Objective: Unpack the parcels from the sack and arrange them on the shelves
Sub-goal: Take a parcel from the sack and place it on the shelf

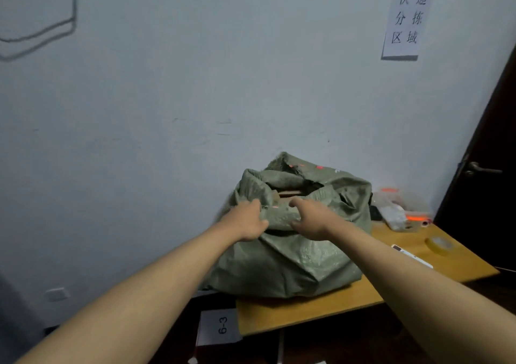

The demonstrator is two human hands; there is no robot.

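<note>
Left hand (245, 219), right hand (310, 218) grip sack (293, 257) rim on table (307, 310).

Sack (293, 257) contents — mostly hidden

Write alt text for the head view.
Both hands, left hand and right hand, grip the rolled rim of a green woven sack on a wooden table against a pale wall. A tape roll lies to its right.

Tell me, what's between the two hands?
Only a bunched fold of the green sack, gripped by the left hand and right hand, in the head view.
</note>
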